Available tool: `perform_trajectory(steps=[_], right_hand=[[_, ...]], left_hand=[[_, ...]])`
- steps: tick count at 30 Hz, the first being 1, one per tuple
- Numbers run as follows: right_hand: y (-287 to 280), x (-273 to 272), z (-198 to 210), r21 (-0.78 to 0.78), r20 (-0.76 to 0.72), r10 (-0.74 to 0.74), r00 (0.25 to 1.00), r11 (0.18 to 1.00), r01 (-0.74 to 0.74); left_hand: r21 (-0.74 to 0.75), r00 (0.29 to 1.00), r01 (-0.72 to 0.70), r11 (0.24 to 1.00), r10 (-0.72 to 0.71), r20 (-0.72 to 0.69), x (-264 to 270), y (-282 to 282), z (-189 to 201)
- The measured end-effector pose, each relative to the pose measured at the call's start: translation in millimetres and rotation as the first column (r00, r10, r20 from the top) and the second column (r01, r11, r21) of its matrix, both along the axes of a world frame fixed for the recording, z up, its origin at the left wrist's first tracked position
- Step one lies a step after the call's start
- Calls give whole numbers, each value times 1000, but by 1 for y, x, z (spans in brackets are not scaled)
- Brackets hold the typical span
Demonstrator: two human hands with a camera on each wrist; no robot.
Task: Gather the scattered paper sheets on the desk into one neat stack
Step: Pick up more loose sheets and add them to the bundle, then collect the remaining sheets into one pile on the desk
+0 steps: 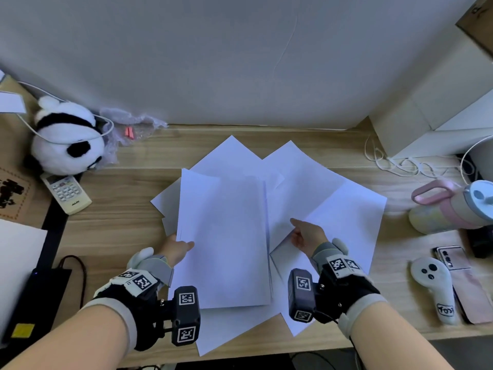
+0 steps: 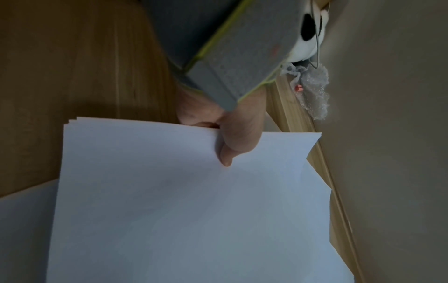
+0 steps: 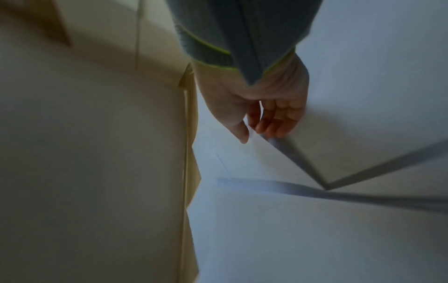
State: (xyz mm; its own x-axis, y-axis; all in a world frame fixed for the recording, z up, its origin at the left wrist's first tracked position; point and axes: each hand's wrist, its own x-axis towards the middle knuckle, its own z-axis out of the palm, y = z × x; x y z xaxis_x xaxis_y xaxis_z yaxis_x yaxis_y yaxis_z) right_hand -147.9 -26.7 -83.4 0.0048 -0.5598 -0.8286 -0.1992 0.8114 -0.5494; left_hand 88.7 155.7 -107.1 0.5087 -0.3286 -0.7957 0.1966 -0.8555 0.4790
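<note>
White paper sheets lie fanned over the middle of the wooden desk (image 1: 120,231). My left hand (image 1: 178,249) grips a squared stack of several sheets (image 1: 224,236) by its left edge, thumb (image 2: 232,145) pressed on top of the stack (image 2: 181,210). My right hand (image 1: 306,236) sits at the left edge of a slanted sheet (image 1: 346,222) on the right. Its loosely curled fingertips (image 3: 274,132) touch that sheet's (image 3: 363,134) slightly lifted edge, with the thumb apart on the paper below. More loose sheets stick out at the back (image 1: 232,153), the left (image 1: 165,201) and the front (image 1: 240,332).
A panda plush (image 1: 66,140), bubble wrap (image 1: 130,126) and a remote (image 1: 66,193) sit at the left. A pastel bottle (image 1: 453,206), a white controller (image 1: 432,287), a phone (image 1: 450,257) and a tangled cable (image 1: 394,164) are at the right. A white box (image 1: 426,116) stands back right.
</note>
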Motion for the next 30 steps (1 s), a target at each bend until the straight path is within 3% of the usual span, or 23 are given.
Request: perform_trajectory(steps=[3,4,7,12,17,20,23,27,30], right_hand=[[-1,10,-9,-154,-266,229,936,949,-276],[-1,9,-7,-202,-349,243,905,924,-325],[-6,-4,-6,-377,-495,68,866,881,-285],[-27,-42,12,-560,-427,-244,871,827,-44],[-38,-63,33,-618,-127,-340,932,762,194],[-31,-50,40,-545,0,-199,980,822,167],[-13,-25,35,-504,-28,58,998,861,-64],[18,2,14,-399,-163,428,889,796,-456],[36,15,-6,-284,-209,566,798,745,-603]], left_hand=[[-13,998,-62,998,62,-19,4,6,0],[-24,996,-92,995,91,-22,6,7,0],[-55,983,-183,982,181,-30,17,12,3],[-88,965,-261,961,261,-15,34,14,13],[-46,989,-145,988,143,-37,33,8,15],[-39,992,-86,995,82,-94,37,16,-21],[-67,985,-119,991,109,-132,25,14,2],[-159,956,-247,956,214,-198,16,10,21],[-217,902,-391,894,326,-283,14,12,25]])
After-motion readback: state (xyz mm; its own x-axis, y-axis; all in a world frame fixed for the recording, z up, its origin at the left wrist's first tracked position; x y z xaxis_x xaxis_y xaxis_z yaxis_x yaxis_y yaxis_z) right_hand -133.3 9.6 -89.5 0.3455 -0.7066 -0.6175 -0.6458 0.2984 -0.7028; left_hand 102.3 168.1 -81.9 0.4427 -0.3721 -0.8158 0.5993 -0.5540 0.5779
